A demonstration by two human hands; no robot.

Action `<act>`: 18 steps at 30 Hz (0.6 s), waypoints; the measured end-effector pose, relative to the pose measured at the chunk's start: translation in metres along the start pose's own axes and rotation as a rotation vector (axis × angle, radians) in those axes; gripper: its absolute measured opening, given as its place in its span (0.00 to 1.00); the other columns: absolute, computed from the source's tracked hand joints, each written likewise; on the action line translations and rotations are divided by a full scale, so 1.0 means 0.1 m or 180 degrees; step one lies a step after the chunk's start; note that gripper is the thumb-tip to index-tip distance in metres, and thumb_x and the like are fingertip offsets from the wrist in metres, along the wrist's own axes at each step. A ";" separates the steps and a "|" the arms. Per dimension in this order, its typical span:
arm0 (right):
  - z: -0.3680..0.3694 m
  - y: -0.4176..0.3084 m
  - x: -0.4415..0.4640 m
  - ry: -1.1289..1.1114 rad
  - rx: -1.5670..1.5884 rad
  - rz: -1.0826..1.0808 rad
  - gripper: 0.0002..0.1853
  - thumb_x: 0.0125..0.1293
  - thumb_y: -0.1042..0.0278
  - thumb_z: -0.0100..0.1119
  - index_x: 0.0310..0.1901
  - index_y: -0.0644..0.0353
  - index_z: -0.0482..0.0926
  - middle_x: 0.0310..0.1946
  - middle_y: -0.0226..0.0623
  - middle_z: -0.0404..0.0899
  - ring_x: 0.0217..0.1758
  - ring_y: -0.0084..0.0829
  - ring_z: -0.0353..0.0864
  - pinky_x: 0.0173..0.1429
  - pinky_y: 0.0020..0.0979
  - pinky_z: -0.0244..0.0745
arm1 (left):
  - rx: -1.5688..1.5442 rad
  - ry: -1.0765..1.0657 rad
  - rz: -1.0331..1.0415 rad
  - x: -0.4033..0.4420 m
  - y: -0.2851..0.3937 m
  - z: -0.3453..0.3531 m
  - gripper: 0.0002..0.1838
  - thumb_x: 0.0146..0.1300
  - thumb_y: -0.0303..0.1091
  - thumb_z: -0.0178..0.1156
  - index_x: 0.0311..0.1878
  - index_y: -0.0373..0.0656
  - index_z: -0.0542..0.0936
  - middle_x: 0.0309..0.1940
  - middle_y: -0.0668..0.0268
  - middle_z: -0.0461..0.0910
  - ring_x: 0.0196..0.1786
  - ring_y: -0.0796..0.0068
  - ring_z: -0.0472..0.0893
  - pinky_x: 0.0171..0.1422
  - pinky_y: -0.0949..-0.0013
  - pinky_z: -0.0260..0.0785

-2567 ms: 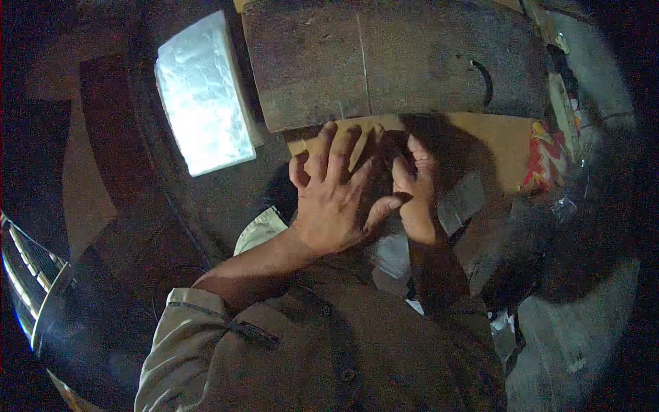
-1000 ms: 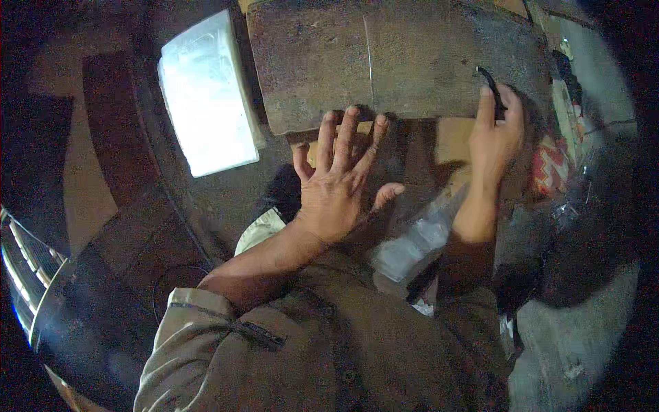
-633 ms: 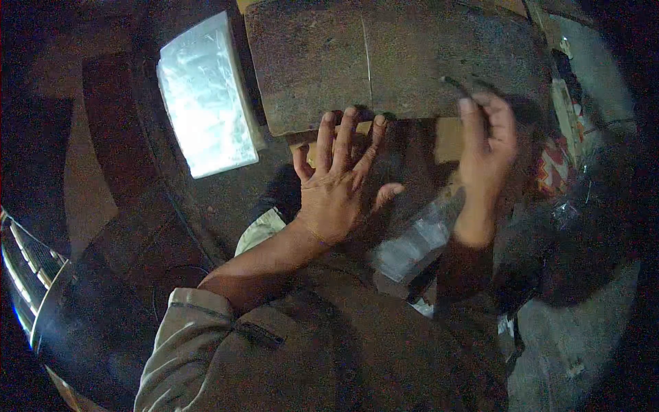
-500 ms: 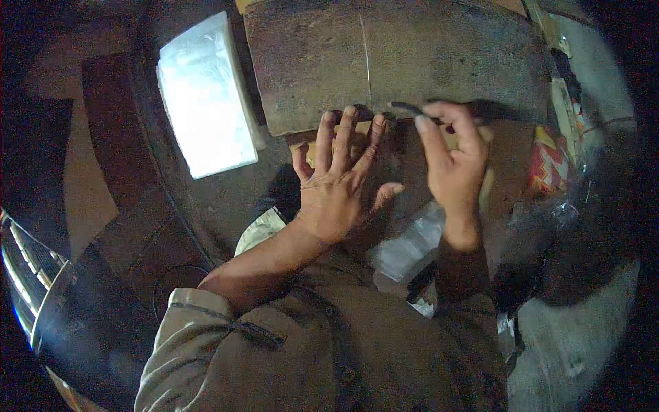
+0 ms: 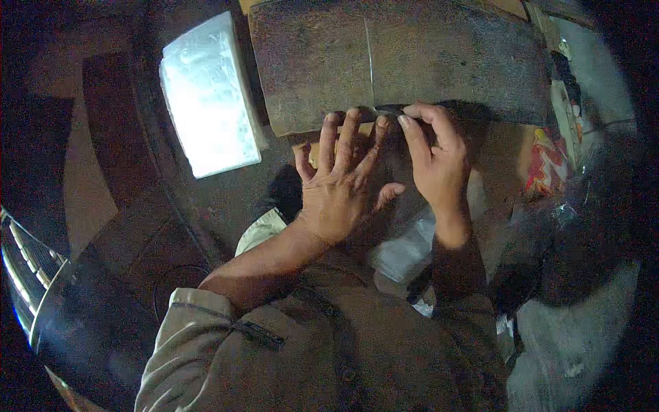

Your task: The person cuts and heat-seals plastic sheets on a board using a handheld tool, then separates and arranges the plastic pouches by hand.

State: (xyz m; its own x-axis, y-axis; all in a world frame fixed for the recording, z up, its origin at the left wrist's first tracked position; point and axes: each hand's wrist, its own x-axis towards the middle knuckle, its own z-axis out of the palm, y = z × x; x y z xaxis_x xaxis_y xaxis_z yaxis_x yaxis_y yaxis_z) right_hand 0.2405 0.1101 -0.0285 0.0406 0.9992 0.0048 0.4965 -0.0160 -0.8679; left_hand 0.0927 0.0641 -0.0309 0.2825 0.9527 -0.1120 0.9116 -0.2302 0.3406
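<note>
A wide, worn wooden board [image 5: 453, 62] lies ahead of me. Across it, pointing away from me, runs a thin pale stick or wire [image 5: 370, 62]. Spread fingers of my left hand [image 5: 335, 196] rest with their tips at the board's near edge, left of the stick's near end. Thumb and forefinger of my right hand [image 5: 439, 158] pinch a narrow dark piece [image 5: 389, 108] by that near end, beside the left fingertips. What the dark piece is made of cannot be made out, and the fingers hide part of it.
Left of the board lies a bright stack of clear plastic sheets or bags [image 5: 209, 103]. A red, white and yellow packet [image 5: 546, 162] is at the board's right corner. Crumpled clear plastic [image 5: 406, 250] lies close to my body. The surroundings are dim.
My right hand has moved left with the dark piece, up to the pale stick's near end and the left fingertips. The left hand has stayed almost still, fingers spread.
</note>
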 end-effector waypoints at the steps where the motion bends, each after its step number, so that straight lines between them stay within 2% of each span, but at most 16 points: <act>1: 0.01 0.03 0.00 0.0001 -0.0002 0.0002 0.05 0.62 0.75 0.59 0.39 0.65 0.77 0.33 0.34 0.80 0.38 0.22 0.78 0.44 0.24 0.71 | 0.0010 -0.0057 -0.0011 0.00 0.00 -0.02 0.42 0.55 0.71 0.47 0.71 0.61 0.59 0.71 0.60 0.51 0.70 0.53 0.53 0.62 0.40 0.43; 4: -0.01 0.15 0.01 0.0208 -0.0074 -0.0232 0.06 0.62 0.74 0.60 0.39 0.65 0.77 0.33 0.33 0.80 0.37 0.20 0.76 0.43 0.23 0.71 | 0.0032 -0.0121 -0.0013 0.00 -0.01 -0.03 0.42 0.55 0.70 0.47 0.71 0.61 0.58 0.71 0.60 0.51 0.70 0.53 0.53 0.62 0.39 0.43; 6: -0.07 0.15 0.02 0.0631 -0.0278 0.0077 0.06 0.59 0.71 0.62 0.39 0.59 0.79 0.32 0.36 0.81 0.38 0.29 0.80 0.44 0.26 0.71 | 0.0038 -0.0127 -0.0005 0.00 -0.02 -0.05 0.42 0.55 0.69 0.48 0.71 0.61 0.57 0.71 0.60 0.51 0.71 0.52 0.52 0.61 0.39 0.44; 7: -0.12 0.12 0.03 0.0803 -0.0361 0.0319 0.07 0.60 0.70 0.62 0.39 0.59 0.79 0.33 0.33 0.81 0.38 0.25 0.78 0.44 0.25 0.70 | 0.0006 -0.0182 -0.0029 0.01 -0.02 -0.06 0.43 0.54 0.70 0.49 0.70 0.59 0.59 0.71 0.58 0.51 0.71 0.50 0.51 0.63 0.40 0.42; 9: -0.22 0.33 0.11 0.1220 0.0118 0.0420 0.08 0.61 0.69 0.62 0.40 0.62 0.78 0.36 0.32 0.79 0.41 0.23 0.76 0.46 0.25 0.70 | -0.0023 -0.0229 -0.0045 0.02 -0.01 -0.06 0.44 0.53 0.70 0.51 0.70 0.58 0.60 0.70 0.56 0.52 0.71 0.48 0.50 0.66 0.42 0.40; 12: -0.45 0.49 0.25 0.1598 -0.0104 0.0382 0.09 0.62 0.68 0.61 0.41 0.63 0.77 0.38 0.33 0.79 0.42 0.24 0.75 0.48 0.26 0.70 | -0.0062 -0.0027 0.0056 0.03 0.00 -0.06 0.43 0.52 0.69 0.53 0.69 0.55 0.62 0.69 0.56 0.54 0.71 0.49 0.50 0.66 0.42 0.39; 15: -0.58 0.70 0.33 0.1690 -0.0274 0.0394 0.09 0.63 0.68 0.60 0.42 0.63 0.77 0.39 0.33 0.79 0.43 0.25 0.75 0.49 0.26 0.70 | -0.0161 -0.0160 -0.0108 0.04 0.01 -0.05 0.43 0.53 0.68 0.54 0.68 0.54 0.63 0.68 0.56 0.56 0.70 0.49 0.51 0.67 0.42 0.37; 16: -0.58 0.78 0.36 0.1753 -0.0365 0.0170 0.10 0.63 0.67 0.60 0.42 0.63 0.77 0.38 0.35 0.80 0.42 0.27 0.77 0.48 0.28 0.70 | 0.0008 -0.0076 -0.0069 0.01 -0.02 0.03 0.41 0.53 0.67 0.54 0.68 0.56 0.63 0.68 0.56 0.55 0.70 0.50 0.52 0.67 0.42 0.38; 18: -0.60 0.83 0.39 0.1716 -0.0718 0.0184 0.10 0.62 0.67 0.60 0.42 0.63 0.77 0.38 0.37 0.80 0.42 0.29 0.77 0.48 0.29 0.70 | 0.0176 0.0009 -0.0027 0.00 -0.04 0.05 0.40 0.53 0.66 0.55 0.68 0.59 0.63 0.68 0.56 0.54 0.70 0.50 0.52 0.67 0.42 0.38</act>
State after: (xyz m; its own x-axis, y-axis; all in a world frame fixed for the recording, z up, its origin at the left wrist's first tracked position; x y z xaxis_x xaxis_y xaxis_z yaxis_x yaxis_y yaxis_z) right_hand 0.3357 0.1454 -0.0705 0.4790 0.8373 0.2637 0.6502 -0.1366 -0.7474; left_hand 0.0903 0.0644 -0.0374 0.2739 0.9552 -0.1121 0.9291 -0.2327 0.2874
